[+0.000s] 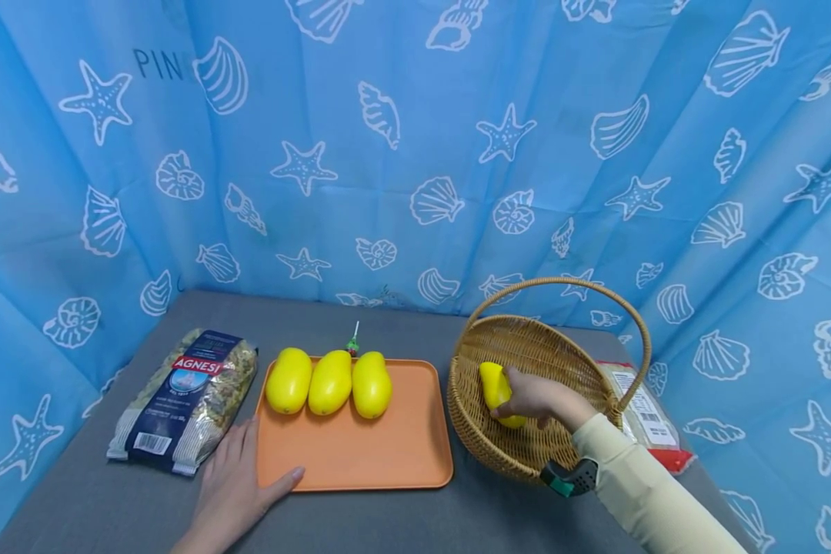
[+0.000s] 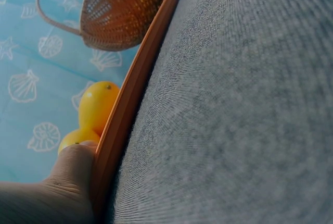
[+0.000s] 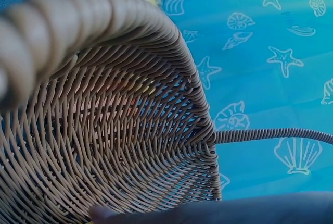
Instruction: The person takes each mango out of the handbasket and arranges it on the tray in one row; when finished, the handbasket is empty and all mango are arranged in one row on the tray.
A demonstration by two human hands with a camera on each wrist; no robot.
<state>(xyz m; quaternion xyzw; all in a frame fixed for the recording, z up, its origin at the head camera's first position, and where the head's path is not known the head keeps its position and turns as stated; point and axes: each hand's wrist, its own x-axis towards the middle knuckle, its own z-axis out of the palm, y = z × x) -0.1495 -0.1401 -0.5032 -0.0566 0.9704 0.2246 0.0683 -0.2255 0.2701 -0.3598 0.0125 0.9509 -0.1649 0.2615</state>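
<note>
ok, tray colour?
Orange, plain with no pattern; the tray shows best in the head view.

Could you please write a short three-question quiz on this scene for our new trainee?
1. How many yellow fruits lie on the orange tray?
2. True or false: the right hand grips a yellow fruit inside the wicker basket.
3. What does the left hand rest against: (a) the pasta bag, (b) the near left corner of the tray, (c) the basket handle?

Key
1. Three, side by side along the far edge.
2. True.
3. (b): the palm lies flat on the grey table with the thumb along the tray's near edge.
</note>
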